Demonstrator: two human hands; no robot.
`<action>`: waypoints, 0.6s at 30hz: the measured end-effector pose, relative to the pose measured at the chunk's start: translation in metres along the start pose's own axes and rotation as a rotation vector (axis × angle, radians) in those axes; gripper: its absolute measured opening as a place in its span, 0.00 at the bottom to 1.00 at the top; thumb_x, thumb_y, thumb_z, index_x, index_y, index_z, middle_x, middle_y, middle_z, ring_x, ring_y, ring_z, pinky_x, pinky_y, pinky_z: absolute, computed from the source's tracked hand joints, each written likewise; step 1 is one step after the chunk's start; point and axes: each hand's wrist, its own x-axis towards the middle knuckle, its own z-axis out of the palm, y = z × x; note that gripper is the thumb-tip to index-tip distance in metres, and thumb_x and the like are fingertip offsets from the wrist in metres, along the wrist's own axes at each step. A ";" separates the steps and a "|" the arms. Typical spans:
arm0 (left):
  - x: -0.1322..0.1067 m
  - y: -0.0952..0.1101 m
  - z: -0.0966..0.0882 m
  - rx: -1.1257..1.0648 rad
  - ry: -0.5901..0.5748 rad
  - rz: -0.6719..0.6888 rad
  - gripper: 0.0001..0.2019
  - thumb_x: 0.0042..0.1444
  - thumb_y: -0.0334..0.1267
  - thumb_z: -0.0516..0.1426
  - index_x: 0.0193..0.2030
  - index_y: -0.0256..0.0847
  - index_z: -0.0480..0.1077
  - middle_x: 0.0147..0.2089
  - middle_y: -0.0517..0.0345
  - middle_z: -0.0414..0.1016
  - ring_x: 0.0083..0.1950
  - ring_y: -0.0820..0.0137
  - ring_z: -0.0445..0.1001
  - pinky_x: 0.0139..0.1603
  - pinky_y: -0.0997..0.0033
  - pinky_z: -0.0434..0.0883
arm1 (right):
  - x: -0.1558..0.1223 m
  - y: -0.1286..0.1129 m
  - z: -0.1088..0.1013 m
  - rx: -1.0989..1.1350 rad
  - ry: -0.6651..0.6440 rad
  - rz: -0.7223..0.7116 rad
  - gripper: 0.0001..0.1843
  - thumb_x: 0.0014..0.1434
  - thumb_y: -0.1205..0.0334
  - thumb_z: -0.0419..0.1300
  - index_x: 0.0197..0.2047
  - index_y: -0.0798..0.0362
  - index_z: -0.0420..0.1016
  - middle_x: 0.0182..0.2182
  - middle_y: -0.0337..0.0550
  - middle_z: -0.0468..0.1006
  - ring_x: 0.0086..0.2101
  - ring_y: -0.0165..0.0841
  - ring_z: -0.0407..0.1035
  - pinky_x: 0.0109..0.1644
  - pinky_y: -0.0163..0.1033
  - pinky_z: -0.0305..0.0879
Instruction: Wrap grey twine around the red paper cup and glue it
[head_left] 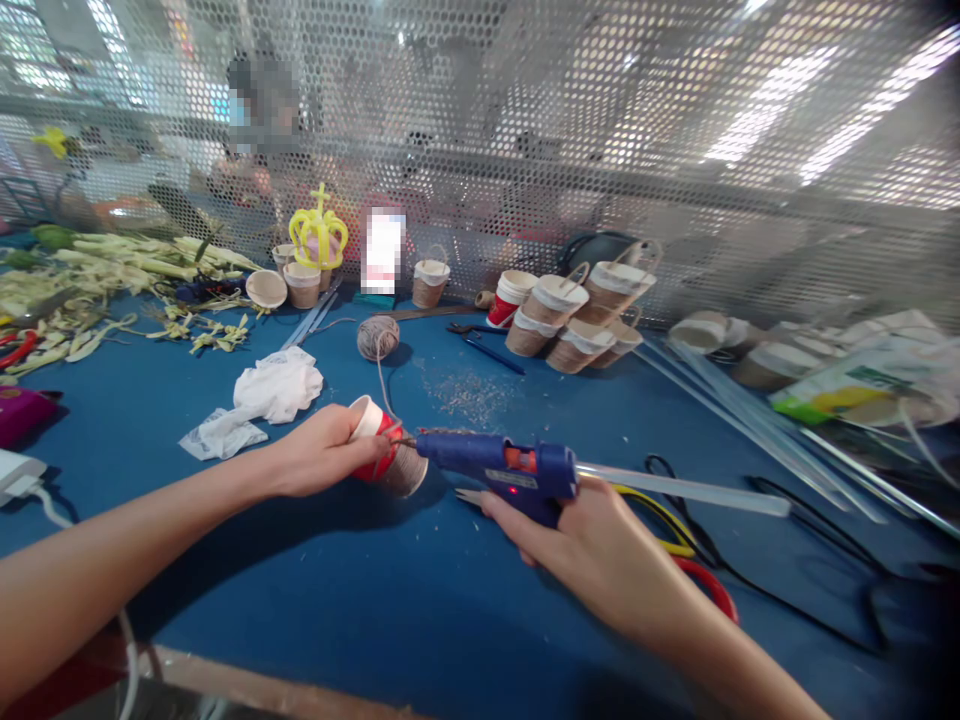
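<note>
My left hand (322, 448) grips a red and white paper cup (386, 447), tilted on its side, its lower part wrapped in brown twine. A strand of twine (384, 385) runs from the cup back to a ball of twine (377, 338) on the table. In my right hand (577, 530) is a blue hot glue gun (499, 468) with a small red light lit. Its nozzle points left, at the cup's side by my left fingertips. A clear glue stick (682, 488) sticks out of its back. Scissors (471, 496) lie partly hidden under my right hand.
Several twine-wrapped cups (553, 298) stand stacked at the back, before a perforated metal screen (480, 150). Crumpled white tissue (279, 385) lies left, and pliers (487, 345) behind the cup. Loose glue sticks (750, 430) and a black cord (787, 610) spread at right.
</note>
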 end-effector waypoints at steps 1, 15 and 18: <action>0.000 0.000 0.000 -0.005 -0.007 0.003 0.16 0.53 0.43 0.46 0.31 0.33 0.69 0.26 0.57 0.69 0.27 0.72 0.63 0.28 0.74 0.62 | 0.000 0.000 0.000 -0.005 0.001 -0.007 0.11 0.50 0.59 0.54 0.20 0.53 0.69 0.08 0.32 0.63 0.11 0.26 0.58 0.15 0.31 0.57; -0.001 0.000 -0.002 0.054 -0.015 0.014 0.16 0.52 0.43 0.46 0.30 0.34 0.68 0.24 0.59 0.66 0.27 0.72 0.63 0.27 0.75 0.60 | 0.002 -0.002 -0.004 0.117 -0.073 0.040 0.19 0.51 0.58 0.54 0.11 0.50 0.58 0.08 0.34 0.64 0.12 0.25 0.60 0.16 0.29 0.60; -0.001 -0.001 -0.002 0.060 0.002 0.010 0.15 0.52 0.43 0.46 0.28 0.34 0.68 0.23 0.59 0.66 0.26 0.72 0.62 0.26 0.75 0.60 | 0.002 -0.002 -0.004 0.097 -0.044 0.028 0.19 0.51 0.58 0.54 0.11 0.51 0.58 0.08 0.33 0.63 0.11 0.25 0.59 0.16 0.29 0.59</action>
